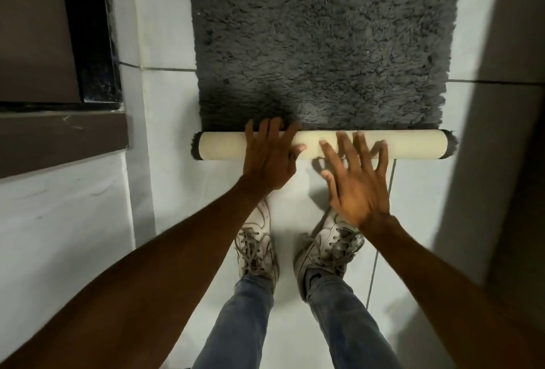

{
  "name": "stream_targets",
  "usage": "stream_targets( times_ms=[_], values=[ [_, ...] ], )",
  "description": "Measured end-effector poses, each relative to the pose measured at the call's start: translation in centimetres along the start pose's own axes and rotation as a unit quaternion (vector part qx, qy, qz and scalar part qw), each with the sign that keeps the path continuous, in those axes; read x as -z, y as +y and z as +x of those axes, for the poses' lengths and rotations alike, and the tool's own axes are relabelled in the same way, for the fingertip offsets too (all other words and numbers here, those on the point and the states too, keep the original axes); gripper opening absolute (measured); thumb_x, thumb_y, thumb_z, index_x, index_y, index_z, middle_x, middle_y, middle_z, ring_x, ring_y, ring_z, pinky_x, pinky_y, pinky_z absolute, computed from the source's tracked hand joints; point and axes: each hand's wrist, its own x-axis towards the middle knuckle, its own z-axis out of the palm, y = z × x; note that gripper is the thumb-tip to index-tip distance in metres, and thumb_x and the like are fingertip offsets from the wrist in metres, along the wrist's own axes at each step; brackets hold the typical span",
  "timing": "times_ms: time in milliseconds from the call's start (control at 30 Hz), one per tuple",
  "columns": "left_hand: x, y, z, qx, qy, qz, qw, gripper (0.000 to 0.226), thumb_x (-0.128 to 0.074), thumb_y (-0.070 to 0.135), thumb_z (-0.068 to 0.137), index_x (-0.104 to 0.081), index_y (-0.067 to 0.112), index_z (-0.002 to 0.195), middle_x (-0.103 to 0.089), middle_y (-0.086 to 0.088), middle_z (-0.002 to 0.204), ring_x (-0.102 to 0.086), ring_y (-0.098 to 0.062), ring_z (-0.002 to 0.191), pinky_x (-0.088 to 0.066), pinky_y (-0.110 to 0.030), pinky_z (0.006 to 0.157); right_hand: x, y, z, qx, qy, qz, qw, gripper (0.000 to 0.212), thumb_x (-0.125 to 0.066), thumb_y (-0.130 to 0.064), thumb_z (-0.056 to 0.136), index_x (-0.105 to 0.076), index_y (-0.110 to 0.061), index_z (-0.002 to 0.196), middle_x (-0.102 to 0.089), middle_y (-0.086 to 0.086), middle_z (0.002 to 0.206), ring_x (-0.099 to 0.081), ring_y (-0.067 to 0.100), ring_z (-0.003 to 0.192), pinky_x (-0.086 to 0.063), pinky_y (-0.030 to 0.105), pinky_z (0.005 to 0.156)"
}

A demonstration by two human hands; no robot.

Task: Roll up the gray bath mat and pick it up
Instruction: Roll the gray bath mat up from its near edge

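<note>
While only the near end of the gray bath mat (321,44) is wound into a tight roll (413,144) with its pale backing outward, rolling is the step in hand: the left hand (269,156) lies flat on the roll, fingers spread, and the right hand (358,180) hovers open just above it, blurred, gripping nothing. Next, both palms probably need to push the roll away evenly. Beyond the fingertips most of the pile lies flat on white floor tiles (165,121); white sneakers (256,245) stand behind the wrists, nothing blocking.

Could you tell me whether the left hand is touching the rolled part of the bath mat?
Touching. The head view shows the left hand lying flat on the rolled part, fingers draped over its top.
</note>
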Motion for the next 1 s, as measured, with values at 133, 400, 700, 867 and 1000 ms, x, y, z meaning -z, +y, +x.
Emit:
stream_targets(
  times_ms=[133,400,700,867,1000],
  values=[
    [-0.9,0.1,-1.4,0.03,0.084,-0.002,0.996,0.056,-0.045,0.049,0.102,-0.043,0.025,0.152,-0.042,-0.017,0.155,-0.03,-0.039,0.149,-0.019,-0.068,0.12,-1.1,0.5,1.9,0.006,-0.035,0.003,0.999,0.068,-0.027,-0.055,0.106,-0.01,-0.03,0.167,0.001,0.011,0.176,0.002,0.039,0.162,-0.007,0.079,0.119],
    [-1.6,0.3,0.2,0.045,0.002,0.019,0.999,0.081,-0.034,0.075,0.096,-0.012,0.035,0.162,-0.007,-0.009,0.172,0.0,-0.039,0.157,-0.005,-0.078,0.116,-0.3,1.0,6.2,-0.001,0.003,-0.018,1.0,0.089,-0.057,-0.056,0.096,-0.01,-0.03,0.167,-0.003,0.012,0.176,-0.001,0.043,0.161,-0.006,0.081,0.118],
    [0.3,-0.8,3.8,0.036,-0.005,0.041,0.998,0.077,-0.062,0.058,0.089,-0.033,0.034,0.157,-0.04,-0.011,0.159,-0.03,-0.044,0.149,-0.012,-0.084,0.111,1.5,2.0,9.8,-0.022,-0.032,-0.062,0.997,0.077,-0.068,-0.02,0.095,-0.028,-0.032,0.16,-0.041,0.013,0.162,-0.03,0.047,0.152,-0.012,0.081,0.116],
    [0.7,0.5,-0.5,0.025,-0.048,0.031,0.998,0.077,-0.069,0.053,0.087,-0.041,0.03,0.154,-0.044,-0.012,0.156,-0.035,-0.045,0.146,-0.02,-0.083,0.11,1.7,1.1,5.9,-0.026,-0.074,-0.017,0.997,0.076,-0.073,-0.028,0.092,-0.035,-0.032,0.158,-0.045,0.007,0.16,-0.035,0.042,0.149,-0.017,0.079,0.117],
    [-0.3,2.6,-5.4,0.039,-0.076,0.004,0.996,0.085,-0.072,0.059,0.082,-0.035,0.032,0.153,-0.042,-0.01,0.154,-0.032,-0.041,0.147,-0.02,-0.08,0.112,1.0,1.2,1.2,-0.032,-0.143,-0.047,0.988,0.081,-0.075,-0.031,0.088,-0.034,-0.039,0.157,-0.053,0.001,0.152,-0.046,0.04,0.137,-0.024,0.077,0.113]
  ],
)
